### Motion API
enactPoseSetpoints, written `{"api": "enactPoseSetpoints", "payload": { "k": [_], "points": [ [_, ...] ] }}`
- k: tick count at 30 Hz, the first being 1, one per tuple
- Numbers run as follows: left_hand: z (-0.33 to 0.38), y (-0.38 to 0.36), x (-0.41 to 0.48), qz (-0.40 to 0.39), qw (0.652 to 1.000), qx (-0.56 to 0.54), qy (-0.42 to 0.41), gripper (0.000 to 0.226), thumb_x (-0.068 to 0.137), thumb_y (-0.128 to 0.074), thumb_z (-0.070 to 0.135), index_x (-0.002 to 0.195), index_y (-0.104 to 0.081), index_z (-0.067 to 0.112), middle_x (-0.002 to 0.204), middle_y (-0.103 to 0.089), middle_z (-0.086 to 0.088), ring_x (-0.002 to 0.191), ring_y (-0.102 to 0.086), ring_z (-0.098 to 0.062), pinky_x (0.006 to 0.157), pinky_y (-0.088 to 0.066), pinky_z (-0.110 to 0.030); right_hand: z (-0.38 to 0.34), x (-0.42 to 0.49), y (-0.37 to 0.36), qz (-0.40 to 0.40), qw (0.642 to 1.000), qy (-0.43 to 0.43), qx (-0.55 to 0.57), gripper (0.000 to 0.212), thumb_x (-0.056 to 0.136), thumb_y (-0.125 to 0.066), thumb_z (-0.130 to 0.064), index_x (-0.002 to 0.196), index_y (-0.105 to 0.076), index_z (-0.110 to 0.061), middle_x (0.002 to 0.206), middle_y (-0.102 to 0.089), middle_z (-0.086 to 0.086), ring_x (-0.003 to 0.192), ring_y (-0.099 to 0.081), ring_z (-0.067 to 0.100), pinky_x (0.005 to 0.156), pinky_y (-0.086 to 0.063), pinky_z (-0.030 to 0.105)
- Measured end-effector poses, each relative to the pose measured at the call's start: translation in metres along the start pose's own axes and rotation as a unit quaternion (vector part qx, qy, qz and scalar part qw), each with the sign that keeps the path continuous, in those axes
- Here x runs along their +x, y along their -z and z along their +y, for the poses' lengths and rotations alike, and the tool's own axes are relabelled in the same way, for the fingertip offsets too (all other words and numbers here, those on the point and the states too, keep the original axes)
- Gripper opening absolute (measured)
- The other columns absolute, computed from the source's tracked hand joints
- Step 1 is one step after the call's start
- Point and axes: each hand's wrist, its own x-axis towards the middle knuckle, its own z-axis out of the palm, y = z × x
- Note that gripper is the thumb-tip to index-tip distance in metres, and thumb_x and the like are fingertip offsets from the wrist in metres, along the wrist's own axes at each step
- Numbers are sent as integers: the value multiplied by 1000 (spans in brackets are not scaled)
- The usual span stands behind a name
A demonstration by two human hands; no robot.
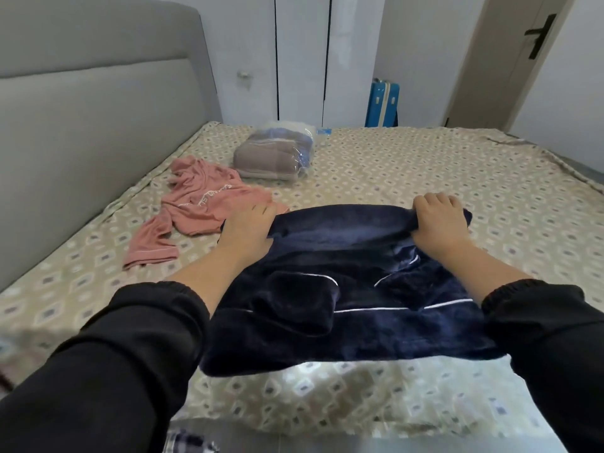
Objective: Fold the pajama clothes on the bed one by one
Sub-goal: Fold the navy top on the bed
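On the patterned bed sheet [408,165], seen from the head camera, a navy pajama top [343,308] with white piping lies partly folded in front of the person. Both hands are at its far edge: the left hand [250,228] is curled over the far left corner, the right hand [439,220] is closed around the far right corner, each pinching a bunched roll of the fabric. Holding both corners at once probably keeps the edge level, so that the far part can be drawn toward the near hem as one even fold. The rest of the garment lies flat between the black sleeves [137,348], nearer the person than the grip. A pink pajama piece [202,204] lies crumpled to the left, just beside the left hand, apparently not yet folded. Beyond it sits a bagged bundle [274,155].
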Motion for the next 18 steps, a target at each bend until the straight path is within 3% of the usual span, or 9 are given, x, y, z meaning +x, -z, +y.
{"api": "enactPoseSetpoints", "payload": {
  "k": [6, 10, 12, 13, 15, 16, 18],
  "points": [
    [25, 20, -71, -18, 998, -11, -54, 35, 51, -78, 14, 78, -56, 9, 73, -55, -8, 65, -54, -32, 60, -40, -35, -2, -87, 9, 59, 993, -24, 98, 34, 50, -70, 3, 77, -51, -2, 76, -53, 18, 74, -52, 38, 74, -41, 44],
    [48, 15, -118, -72, 992, -2, -104, 33, 50, -74, 18, 76, -55, 13, 74, -51, -3, 66, -51, -26, 61, -39, -34, -11, -146, 1, 41, 988, -61, 135, 35, 52, -64, 6, 73, -42, -11, 78, -50, 8, 79, -50, 35, 86, -42, 49],
    [60, 7, -137, -111, 988, -13, -110, 32, 50, -73, 19, 76, -54, 14, 74, -49, -1, 65, -47, -23, 59, -36, -31, -15, -171, -11, -30, 991, -82, 104, 35, 56, -64, 5, 78, -44, -13, 90, -53, 8, 93, -51, 37, 101, -35, 55],
    [65, 2, -145, -125, 986, -26, -108, 31, 53, -73, 22, 76, -53, 15, 75, -49, 0, 66, -46, -21, 58, -36, -31, -18, -181, -17, -83, 989, -91, 84, 33, 61, -65, 2, 85, -48, -12, 106, -55, 10, 107, -49, 36, 108, -28, 56],
    [73, -11, -160, -126, 986, -63, -89, 24, 68, -66, 36, 77, -54, 17, 78, -49, 3, 71, -42, -18, 62, -40, -32, -24, -196, -27, -170, 974, -127, 76, 36, 73, -62, -4, 106, -51, -12, 142, -41, 10, 135, -30, 29, 116, -13, 53],
    [77, -15, -165, -120, 986, -88, -69, 26, 77, -56, 43, 77, -57, 17, 80, -50, 4, 73, -41, -17, 66, -40, -32, -28, -199, -31, -189, 966, -152, 91, 35, 76, -58, -4, 110, -50, -12, 150, -32, 8, 141, -22, 26, 116, -9, 52],
    [83, -21, -171, -109, 984, -141, -9, 43, 86, -36, 48, 75, -63, 15, 80, -52, 4, 76, -42, -16, 71, -41, -33, -37, -199, -33, -173, 951, -205, 154, 24, 77, -51, 0, 98, -52, -12, 145, -38, 10, 139, -26, 25, 116, -7, 53]
  ]
}}
